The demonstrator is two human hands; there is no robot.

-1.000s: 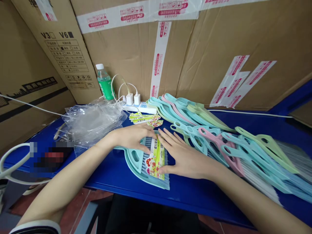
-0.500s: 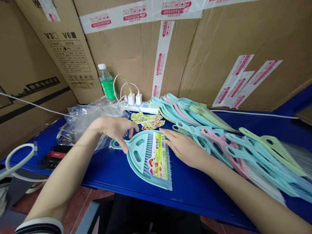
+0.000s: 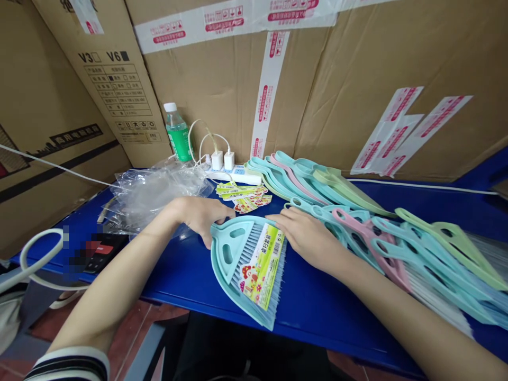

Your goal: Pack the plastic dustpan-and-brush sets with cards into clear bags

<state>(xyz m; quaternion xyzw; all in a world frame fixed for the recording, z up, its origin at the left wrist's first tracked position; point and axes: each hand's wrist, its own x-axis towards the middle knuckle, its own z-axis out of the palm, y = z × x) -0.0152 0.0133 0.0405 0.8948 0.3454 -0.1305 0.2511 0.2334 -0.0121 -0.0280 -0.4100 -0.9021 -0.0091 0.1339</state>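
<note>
A light-blue dustpan lies on the blue table with a matching hand brush nested in it. Across the bristles sits a yellow-green printed card with mushroom pictures. My left hand is closed round the handle end, which it hides. At the far right corner, the bent fingers of my right hand press against the dustpan's rim beside the card; the thumb is hidden.
Several dustpans and hand brushes are piled at the right. More printed cards lie behind, near a power strip. Clear plastic bags, a bottle and a black device are at the left. Cardboard walls the back.
My left hand has closed over the handle. The dustpan and brush have turned, their front end swinging towards me and slightly left. My right fingers have bent at the corner.
</note>
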